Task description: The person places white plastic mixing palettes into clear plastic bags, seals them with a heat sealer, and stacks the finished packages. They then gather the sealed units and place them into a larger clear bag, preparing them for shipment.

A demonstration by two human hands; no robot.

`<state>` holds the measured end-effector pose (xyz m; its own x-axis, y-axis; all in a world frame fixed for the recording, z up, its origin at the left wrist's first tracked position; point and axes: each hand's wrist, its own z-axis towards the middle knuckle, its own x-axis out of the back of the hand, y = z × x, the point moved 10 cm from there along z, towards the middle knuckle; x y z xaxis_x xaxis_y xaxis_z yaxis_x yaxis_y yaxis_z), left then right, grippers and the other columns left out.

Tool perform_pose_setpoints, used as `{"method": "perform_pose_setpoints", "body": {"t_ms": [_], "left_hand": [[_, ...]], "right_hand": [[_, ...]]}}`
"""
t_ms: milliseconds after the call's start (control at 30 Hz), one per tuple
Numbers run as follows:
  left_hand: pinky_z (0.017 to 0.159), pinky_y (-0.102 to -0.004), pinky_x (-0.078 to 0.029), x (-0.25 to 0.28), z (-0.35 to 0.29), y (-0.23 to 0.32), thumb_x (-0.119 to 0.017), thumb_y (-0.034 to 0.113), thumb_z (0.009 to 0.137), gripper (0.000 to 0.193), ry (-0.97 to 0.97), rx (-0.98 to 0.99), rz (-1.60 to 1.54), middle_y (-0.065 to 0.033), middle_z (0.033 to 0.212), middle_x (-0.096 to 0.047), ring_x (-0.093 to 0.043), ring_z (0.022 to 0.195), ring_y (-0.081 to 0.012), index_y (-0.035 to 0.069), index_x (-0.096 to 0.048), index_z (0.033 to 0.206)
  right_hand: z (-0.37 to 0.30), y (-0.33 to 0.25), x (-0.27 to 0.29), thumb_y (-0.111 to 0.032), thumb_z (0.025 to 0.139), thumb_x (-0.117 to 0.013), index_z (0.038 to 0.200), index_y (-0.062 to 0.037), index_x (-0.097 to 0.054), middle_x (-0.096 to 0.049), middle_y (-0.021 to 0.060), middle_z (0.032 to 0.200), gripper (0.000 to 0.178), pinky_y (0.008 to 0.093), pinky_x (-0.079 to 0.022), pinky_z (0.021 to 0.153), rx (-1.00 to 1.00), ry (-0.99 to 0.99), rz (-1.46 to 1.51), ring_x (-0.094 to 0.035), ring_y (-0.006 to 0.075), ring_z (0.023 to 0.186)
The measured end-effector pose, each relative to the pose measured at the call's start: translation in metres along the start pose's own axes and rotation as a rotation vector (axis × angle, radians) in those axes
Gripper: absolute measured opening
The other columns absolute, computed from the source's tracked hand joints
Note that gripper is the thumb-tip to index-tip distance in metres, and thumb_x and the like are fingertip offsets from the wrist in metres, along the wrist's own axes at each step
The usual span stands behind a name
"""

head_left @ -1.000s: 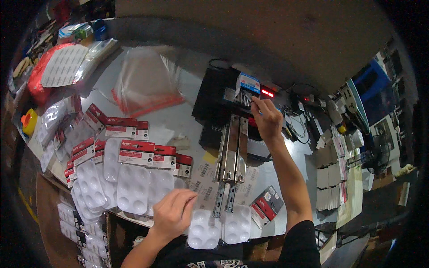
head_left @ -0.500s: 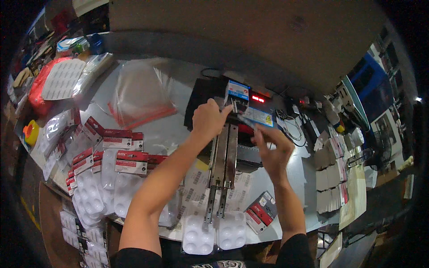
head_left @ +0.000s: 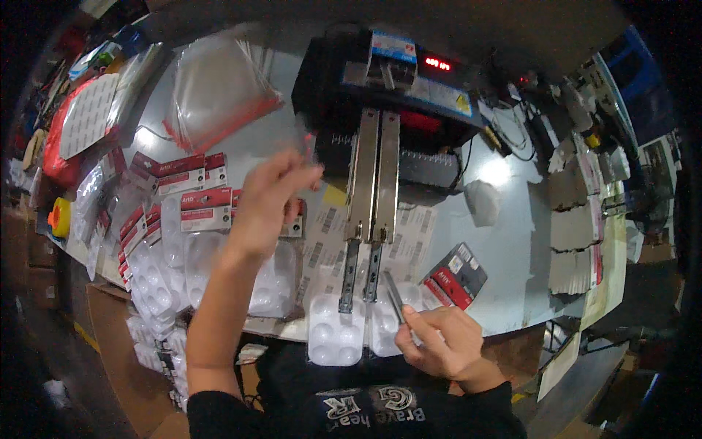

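Right hand [head_left: 446, 340] pinched a slim grey metal strip [head_left: 394, 295] near the pale grey worktop's [head_left: 512, 278] front edge; steady hold seemed advisable. Left hand [head_left: 278, 183] blurred: couldn't tell its closure.

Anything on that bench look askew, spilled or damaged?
The packaged palettes on the left lie jumbled, overlapping at different angles, unlike the stacked cards on the right. A red-and-black card lies askew just beyond the right hand, which holds a metal strip. No clear spill or damage shows.

The strip [head_left: 394, 295] is silver-grey, the palettes [head_left: 336, 342] white, the header cards [head_left: 206, 214] red and white, the label sheet [head_left: 317, 256] black-striped.
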<state>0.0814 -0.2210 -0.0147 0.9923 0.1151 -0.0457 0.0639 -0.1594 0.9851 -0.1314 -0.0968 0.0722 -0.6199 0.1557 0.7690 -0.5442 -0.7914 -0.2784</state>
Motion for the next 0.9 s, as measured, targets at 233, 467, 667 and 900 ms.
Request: {"method": "perform_pose_setpoints", "body": {"t_ms": [233, 467, 667, 900], "left_hand": [[0.046, -0.0171, -0.029, 0.031, -0.1, -0.03, -0.056, 0.02, 0.082, 0.019, 0.019, 0.074, -0.234, -0.0064, 0.083, -0.058, -0.042, 0.056, -0.0049, 0.003, -0.053, 0.074], [0.051, -0.0181, -0.031, 0.01, -0.128, -0.056, -0.056, 0.011, 0.083, 0.015, -0.099, 0.202, -0.356, -0.009, 0.086, -0.059, -0.043, 0.06, -0.0049, 0.004, -0.047, 0.073], [0.053, -0.0182, -0.031, -0.003, -0.127, -0.058, -0.057, 0.008, 0.084, 0.016, -0.151, 0.134, -0.403, -0.0082, 0.087, -0.059, -0.043, 0.063, -0.0054, 0.004, -0.046, 0.073], [0.06, -0.0255, -0.047, -0.048, -0.135, -0.017, -0.061, 0.011, 0.078, 0.014, -0.283, -0.334, 0.375, -0.013, 0.109, -0.062, -0.061, 0.075, -0.0177, 0.003, -0.05, 0.075]], "right_hand": [[-0.004, 0.004, -0.045, -0.003, 0.061, -0.073, 0.093, -0.0025, -0.067, -0.054, 0.0015, 0.063, 0.032, 0.0262, -0.039, 0.046, -0.038, -0.081, -0.162, -0.051, 0.0168, 0.05], [0.006, 0.002, -0.038, -0.001, 0.06, -0.072, 0.087, -0.0007, -0.068, -0.052, 0.0024, 0.06, 0.027, 0.0255, -0.038, 0.044, -0.095, -0.038, -0.229, -0.048, 0.0156, 0.047], [0.008, -0.001, -0.039, 0.001, 0.059, -0.071, 0.086, -0.0013, -0.068, -0.051, 0.0025, 0.059, 0.027, 0.0255, -0.037, 0.042, -0.094, -0.038, -0.25, -0.048, 0.0157, 0.046], [0.012, 0.007, -0.033, 0.001, 0.059, -0.071, 0.084, -0.0014, -0.068, -0.052, 0.0037, 0.058, 0.025, 0.0263, -0.039, 0.042, -0.149, -0.045, -0.271, -0.049, 0.0168, 0.045]]}}
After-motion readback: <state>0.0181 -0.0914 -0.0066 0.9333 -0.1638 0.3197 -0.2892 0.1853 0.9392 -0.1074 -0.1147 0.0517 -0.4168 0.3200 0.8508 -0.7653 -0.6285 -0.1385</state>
